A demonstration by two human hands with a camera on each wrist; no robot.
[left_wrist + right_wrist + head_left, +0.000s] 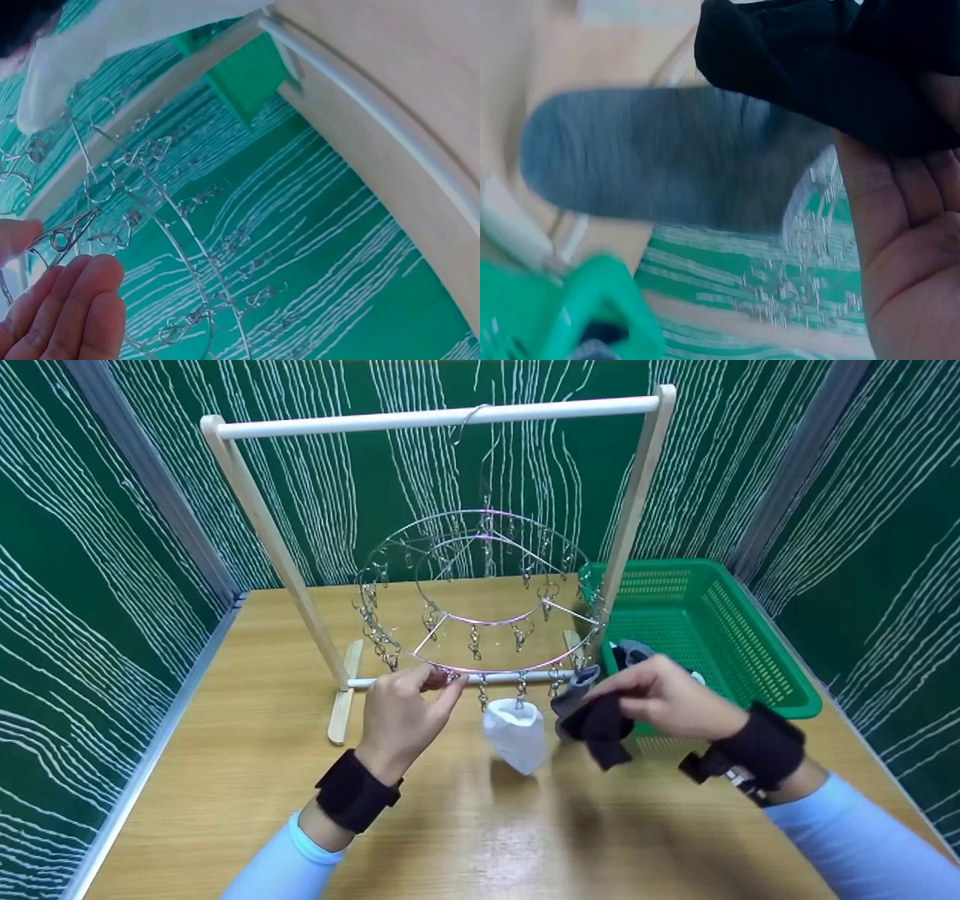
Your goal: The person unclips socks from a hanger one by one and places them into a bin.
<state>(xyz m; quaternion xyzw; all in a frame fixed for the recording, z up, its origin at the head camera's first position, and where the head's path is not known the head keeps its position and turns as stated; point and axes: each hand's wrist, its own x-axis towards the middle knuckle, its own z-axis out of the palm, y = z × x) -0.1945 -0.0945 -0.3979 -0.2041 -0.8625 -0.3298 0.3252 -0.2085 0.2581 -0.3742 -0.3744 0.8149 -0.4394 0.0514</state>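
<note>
My left hand (405, 716) pinches a small metal clip (64, 236) at the front of the round hanger's outer ring (487, 670). In the left wrist view the thumb and fingers press on the clip's two sides. My right hand (667, 697) grips a black sock (606, 731), its lower end dangling below the fingers. A white sock (517, 735) hangs toe down from a clip between the two hands. Just behind the black sock hangs a grey sock (660, 157), stretched across the right wrist view.
The hanger hooks over the white top bar (360, 421) of a wooden-legged stand. Several bare clips dangle from both rings. A green basket (780, 660) stands at the right with dark and grey cloth inside. Green panels with white lines surround the wooden table (247, 810).
</note>
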